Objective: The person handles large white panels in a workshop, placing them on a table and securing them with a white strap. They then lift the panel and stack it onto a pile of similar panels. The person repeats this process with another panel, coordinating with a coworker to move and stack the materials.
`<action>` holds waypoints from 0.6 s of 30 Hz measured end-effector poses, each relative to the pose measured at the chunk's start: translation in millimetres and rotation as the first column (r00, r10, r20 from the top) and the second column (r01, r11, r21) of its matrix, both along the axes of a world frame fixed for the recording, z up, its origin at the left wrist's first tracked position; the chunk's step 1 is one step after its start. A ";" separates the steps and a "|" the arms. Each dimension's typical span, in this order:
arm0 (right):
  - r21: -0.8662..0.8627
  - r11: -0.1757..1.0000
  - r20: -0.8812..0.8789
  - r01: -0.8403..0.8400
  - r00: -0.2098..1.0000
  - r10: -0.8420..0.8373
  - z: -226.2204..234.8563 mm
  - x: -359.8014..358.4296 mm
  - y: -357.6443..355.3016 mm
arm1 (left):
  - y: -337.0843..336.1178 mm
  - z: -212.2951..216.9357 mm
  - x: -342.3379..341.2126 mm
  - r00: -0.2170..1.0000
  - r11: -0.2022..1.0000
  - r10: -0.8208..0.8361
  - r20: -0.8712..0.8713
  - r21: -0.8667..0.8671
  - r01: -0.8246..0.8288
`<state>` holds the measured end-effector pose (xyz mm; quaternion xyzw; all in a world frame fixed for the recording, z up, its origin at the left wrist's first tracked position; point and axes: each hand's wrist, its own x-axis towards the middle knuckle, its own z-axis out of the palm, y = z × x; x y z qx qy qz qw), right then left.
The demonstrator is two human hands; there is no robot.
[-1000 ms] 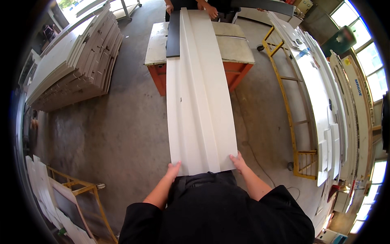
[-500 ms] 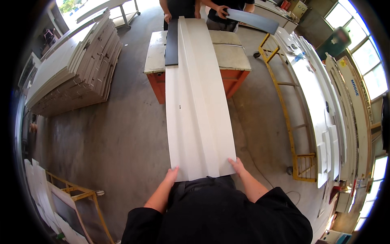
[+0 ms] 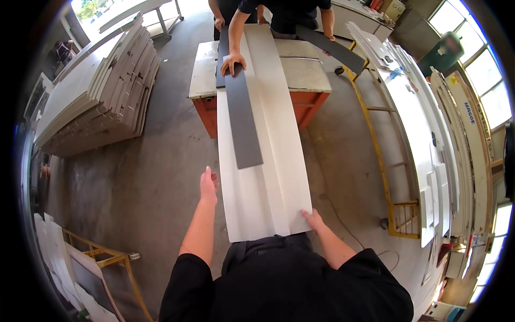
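Note:
A long white panel [image 3: 284, 161] with a raised lengthwise ridge stretches from my waist to an orange-sided work table [image 3: 308, 80]. My right hand [image 3: 314, 220] grips its right edge near the close end, thumb on top. My left hand [image 3: 209, 185] is off the panel, raised just beyond its left edge with fingers extended and nothing in it. On the panel's left part lies a dark grey strip board [image 3: 244, 121], pressed by a co-worker's hand [image 3: 233, 63] at its far end. Another dark board [image 3: 217, 75] shows partly behind it, at the panel's left edge.
One co-worker holds a further grey board [image 3: 340, 53] at the far right. A tall stack of panels [image 3: 107, 86] stands left. Along the right runs a yellow-framed cart [image 3: 375, 139] loaded with white panels; another yellow frame [image 3: 107, 252] is lower left. A cable [image 3: 343, 225] crosses the floor.
My left hand has let go of the panel's near left corner and moved forward, beside its edge. A co-worker has leaned in and laid a grey board on the panel. My right hand stays put.

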<state>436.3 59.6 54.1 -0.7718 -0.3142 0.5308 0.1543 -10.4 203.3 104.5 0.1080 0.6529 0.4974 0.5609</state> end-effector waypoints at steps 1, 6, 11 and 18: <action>0.006 1.000 0.007 -0.011 1.000 0.011 0.4 0.5 0.0 | 11.1 13.3 5.0 0.998 1.000 -0.003 0.069 0.004 0.002; 0.036 0.999 -0.013 0.001 1.000 0.000 -30.4 11.3 -11.4 | 32.8 2.5 25.5 0.766 0.956 -0.286 -0.576 -0.113 0.272; 0.040 0.999 -0.026 0.006 1.000 -0.005 -19.3 5.1 -5.4 | 7.5 -23.3 44.7 0.592 0.875 -0.482 -0.646 -0.323 0.360; -0.019 0.999 -0.035 -0.035 0.999 0.034 -23.6 10.6 -2.2 | -30.9 -21.3 67.2 0.459 0.833 -0.548 -0.699 -0.406 0.377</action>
